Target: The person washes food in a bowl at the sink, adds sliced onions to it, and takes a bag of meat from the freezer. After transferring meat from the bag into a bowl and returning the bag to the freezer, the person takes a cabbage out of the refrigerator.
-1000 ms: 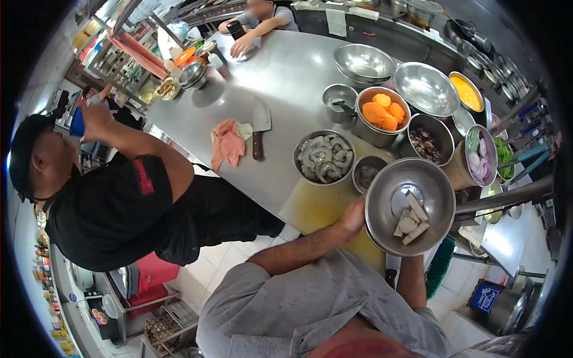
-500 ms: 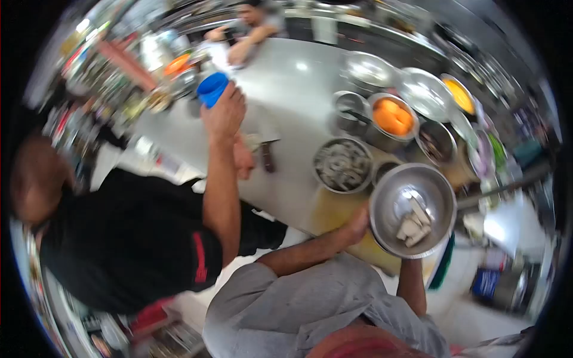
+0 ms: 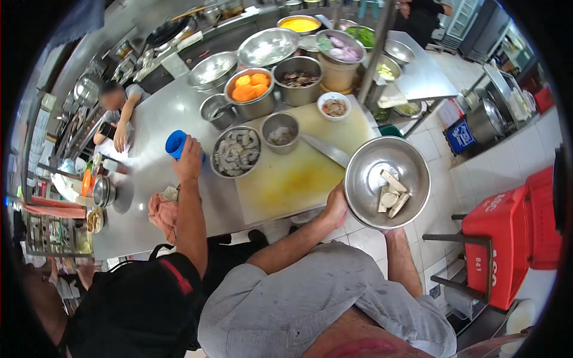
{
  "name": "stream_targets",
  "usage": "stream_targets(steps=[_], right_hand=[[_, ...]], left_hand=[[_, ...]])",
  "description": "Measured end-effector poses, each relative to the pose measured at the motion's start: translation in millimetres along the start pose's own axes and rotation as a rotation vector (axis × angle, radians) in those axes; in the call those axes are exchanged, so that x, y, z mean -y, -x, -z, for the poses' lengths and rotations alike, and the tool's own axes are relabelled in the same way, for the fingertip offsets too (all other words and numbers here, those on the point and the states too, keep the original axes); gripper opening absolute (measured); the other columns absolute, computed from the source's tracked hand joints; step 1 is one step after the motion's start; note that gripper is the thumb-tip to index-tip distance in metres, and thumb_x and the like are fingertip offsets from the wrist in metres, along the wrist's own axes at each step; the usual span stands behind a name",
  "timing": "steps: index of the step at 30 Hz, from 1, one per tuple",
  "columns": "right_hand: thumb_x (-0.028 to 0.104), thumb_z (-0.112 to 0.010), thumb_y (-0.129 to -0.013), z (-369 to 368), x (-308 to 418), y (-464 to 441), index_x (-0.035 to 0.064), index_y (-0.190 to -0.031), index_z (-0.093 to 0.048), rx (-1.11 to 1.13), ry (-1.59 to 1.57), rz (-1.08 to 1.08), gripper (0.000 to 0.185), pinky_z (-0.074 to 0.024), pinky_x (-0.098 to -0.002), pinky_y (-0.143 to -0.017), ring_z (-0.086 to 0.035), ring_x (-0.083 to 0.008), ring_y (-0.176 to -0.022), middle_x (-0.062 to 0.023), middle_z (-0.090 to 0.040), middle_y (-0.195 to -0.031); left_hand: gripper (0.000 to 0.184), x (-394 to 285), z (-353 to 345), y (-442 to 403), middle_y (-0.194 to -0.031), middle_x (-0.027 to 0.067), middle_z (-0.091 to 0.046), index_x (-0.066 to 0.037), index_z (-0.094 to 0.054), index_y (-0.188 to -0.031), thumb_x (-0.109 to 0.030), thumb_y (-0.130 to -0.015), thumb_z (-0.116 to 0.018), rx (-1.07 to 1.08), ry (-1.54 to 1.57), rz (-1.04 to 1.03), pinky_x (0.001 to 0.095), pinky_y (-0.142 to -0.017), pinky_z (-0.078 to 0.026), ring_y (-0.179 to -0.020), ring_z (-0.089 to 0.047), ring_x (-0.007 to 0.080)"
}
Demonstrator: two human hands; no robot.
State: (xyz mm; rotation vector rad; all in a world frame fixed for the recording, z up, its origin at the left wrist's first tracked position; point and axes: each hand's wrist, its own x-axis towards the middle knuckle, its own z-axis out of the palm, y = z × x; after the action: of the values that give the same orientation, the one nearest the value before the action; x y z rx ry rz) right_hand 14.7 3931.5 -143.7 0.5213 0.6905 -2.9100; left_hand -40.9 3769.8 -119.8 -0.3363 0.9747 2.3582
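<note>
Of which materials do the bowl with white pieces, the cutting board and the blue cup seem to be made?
Bowl: probably stainless steel, satin; grey sheen, bright rim.
Cutting board: likely plastic, matte; no wood grain shows.
Blue cup: perhaps plastic, smooth; evenly coloured, painted metal possible.

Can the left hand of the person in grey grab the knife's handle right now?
Probably not easily: the left hand is busy holding the metal bowl. The knife looks close by, but the bowl hides its handle from view; only the blade shows, over the cutting board.
</note>
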Motion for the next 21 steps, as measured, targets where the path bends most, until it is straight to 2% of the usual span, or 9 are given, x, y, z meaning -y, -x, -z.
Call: stream_targets(steps=[6, 8, 10, 12, 13, 14, 15, 18, 21], right_hand=[[0.028, -0.053, -0.085, 138.1, 76.2, 89.0, 0.0101, -0.118, -0.047, -0.118, 0.185, 0.147, 0.038, -0.0464, -0.0327, -0.088, -0.053, -0.0182, -0.103, -0.0062, -0.053, -0.117], [0.029, -0.05, -0.087, 176.7, 101.3, 124.6, 0.0103, -0.119, -0.045, -0.21, 0.308, 0.172, 0.037, -0.0436, -0.0353, -0.091, -0.049, -0.0187, -0.108, -0.0053, -0.048, -0.121], [0.028, -0.057, -0.083, 192.2, 131.3, 160.5, 0.0091, -0.119, -0.046, -0.245, 0.196, 0.203, 0.042, -0.0454, -0.0318, -0.089, -0.053, -0.0181, -0.103, -0.0052, -0.052, -0.117], [0.028, -0.056, -0.084, 223.6, 154.0, 188.1, 0.009, -0.119, -0.046, -0.296, 0.029, 0.202, 0.042, -0.0457, -0.0332, -0.089, -0.053, -0.0184, -0.103, -0.0056, -0.052, -0.118], [0.029, -0.055, -0.084, 221.5, 162.1, 197.9, 0.0079, -0.118, -0.048, -0.216, -0.104, 0.29, 0.04, -0.0457, -0.035, -0.089, -0.053, -0.0193, -0.102, -0.0067, -0.053, -0.117], [0.029, -0.054, -0.085, 222.9, 171.4, 205.0, 0.008, -0.118, -0.048, -0.21, -0.119, 0.334, 0.04, -0.0458, -0.0349, -0.089, -0.054, -0.0192, -0.102, -0.0066, -0.053, -0.116], [0.029, -0.054, -0.085, 223.5, 180.9, 205.5, 0.0081, -0.118, -0.048, -0.217, -0.114, 0.364, 0.039, -0.0458, -0.0348, -0.089, -0.054, -0.019, -0.102, -0.0066, -0.053, -0.116], [0.03, -0.053, -0.086, 220.9, 208.2, 210.9, 0.0083, -0.116, -0.049, -0.249, -0.093, 0.454, 0.038, -0.0461, -0.0345, -0.088, -0.054, -0.0186, -0.101, -0.0063, -0.054, -0.114], [0.031, -0.051, -0.086, 224.9, 232.2, 227.5, 0.0085, -0.115, -0.05, -0.275, -0.064, 0.519, 0.036, -0.0463, -0.0342, -0.088, -0.055, -0.0181, -0.1, -0.0061, -0.055, -0.113]], left_hand=[[0.034, 98.4, -93.9, 9.3, -0.105, 0.0083, -0.057, -0.001, -0.051, -0.111, -0.026, -0.09, -0.039, 0.085, -0.075, 0.04, 0.0289, -0.079, -0.046, -0.092, -0.055, 0.0128], [0.036, 142.4, -117.4, 8.1, -0.101, 0.007, -0.058, -0.005, -0.05, -0.114, -0.029, -0.091, -0.038, 0.156, -0.121, 0.238, 0.0278, -0.076, -0.046, -0.089, -0.055, 0.0129], [0.035, 170.2, -157.3, 21.7, -0.097, 0.0056, -0.06, -0.009, -0.05, -0.114, -0.03, -0.091, -0.037, 0.157, -0.2, 0.282, 0.0263, -0.073, -0.046, -0.085, -0.056, 0.013], [0.034, 206.0, -176.5, 18.5, -0.093, 0.0044, -0.06, -0.011, -0.05, -0.115, -0.03, -0.091, -0.036, 0.229, -0.174, 0.273, 0.026, -0.072, -0.045, -0.083, -0.056, 0.0122], [0.035, 215.3, -186.1, 17.1, -0.095, 0.005, -0.06, -0.011, -0.049, -0.117, -0.03, -0.091, -0.036, 0.255, -0.246, 0.304, 0.0267, -0.074, -0.045, -0.085, -0.055, 0.0125], [0.036, 227.4, -196.9, 15.4, -0.098, 0.0056, -0.06, -0.01, -0.048, -0.118, -0.03, -0.091, -0.036, 0.286, -0.327, 0.341, 0.0273, -0.076, -0.044, -0.087, -0.055, 0.0129], [0.037, 248.7, -205.1, 10.2, -0.101, 0.0069, -0.059, -0.006, -0.05, -0.116, -0.029, -0.09, -0.038, 0.318, -0.226, 0.266, 0.0294, -0.079, -0.044, -0.091, -0.054, 0.0148], [0.034, 301.2, -203.3, -22.1, -0.105, 0.0095, -0.057, 0.002, -0.054, -0.108, -0.024, -0.087, -0.043, 0.319, -0.302, 0.397, 0.0341, -0.083, -0.045, -0.094, -0.055, 0.0184], [0.033, 311.1, -248.9, -26.0, -0.107, 0.0109, -0.056, 0.002, -0.05, -0.113, -0.019, -0.088, -0.041, 0.416, -0.337, 0.433, 0.0363, -0.083, -0.046, -0.097, -0.055, 0.0216]])
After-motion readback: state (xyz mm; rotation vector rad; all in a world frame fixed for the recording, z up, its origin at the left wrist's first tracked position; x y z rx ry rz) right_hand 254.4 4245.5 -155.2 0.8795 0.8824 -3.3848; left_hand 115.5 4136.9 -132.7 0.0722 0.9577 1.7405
